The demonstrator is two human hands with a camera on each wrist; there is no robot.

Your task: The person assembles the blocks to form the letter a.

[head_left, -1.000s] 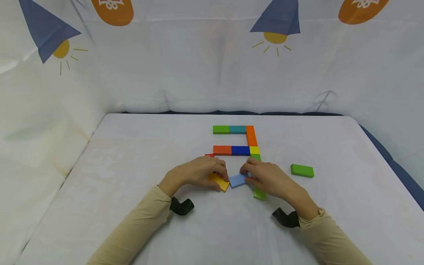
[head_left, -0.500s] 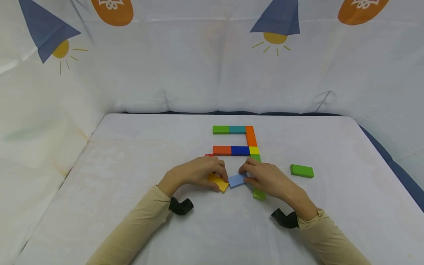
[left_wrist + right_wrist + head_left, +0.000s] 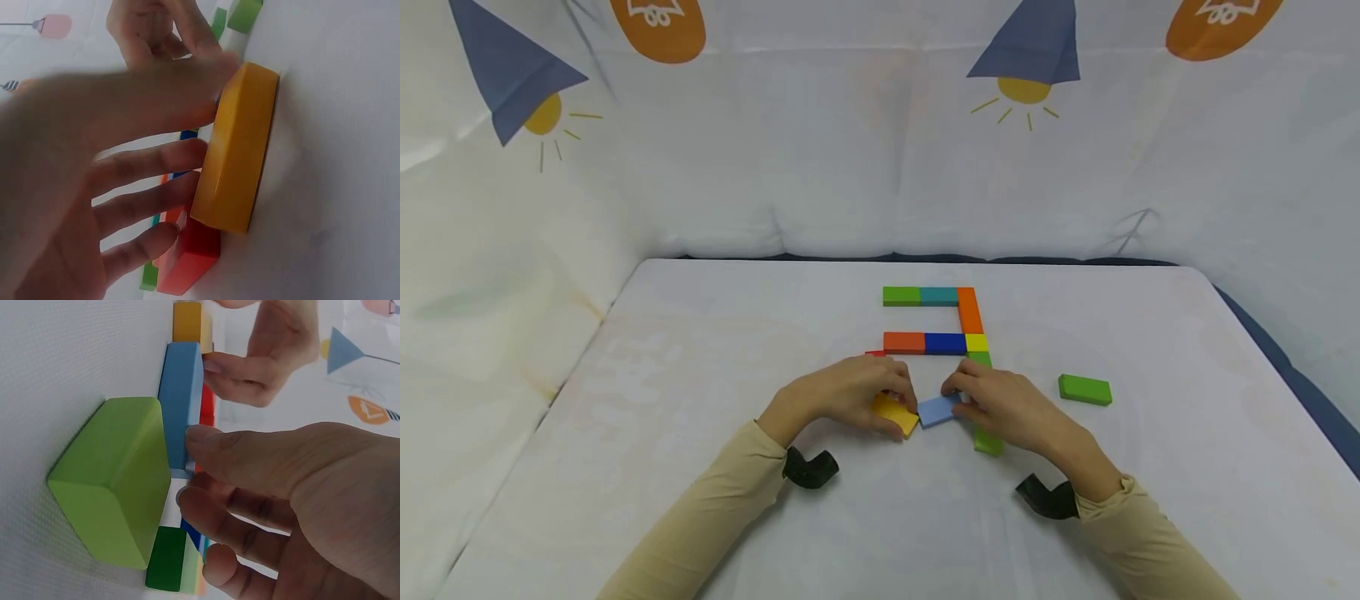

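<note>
My left hand holds a yellow block between thumb and fingers, flat on the table. In the left wrist view the thumb lies at the far end of this yellow block, and a red block is just behind it. My right hand pinches a light blue block, which lies slanted, its left corner close to or touching the yellow one. A light green block stands near the right thumb in the right wrist view. Part of the green pieces is hidden under the right hand.
Beyond the hands, green, teal, orange, red-orange, dark blue and small yellow blocks join in an angular line. A separate green block lies to the right on the white table.
The head view has shifted very slightly. Both hands and their blocks stay almost in place, with only tiny movements of the yellow and light blue blocks.
</note>
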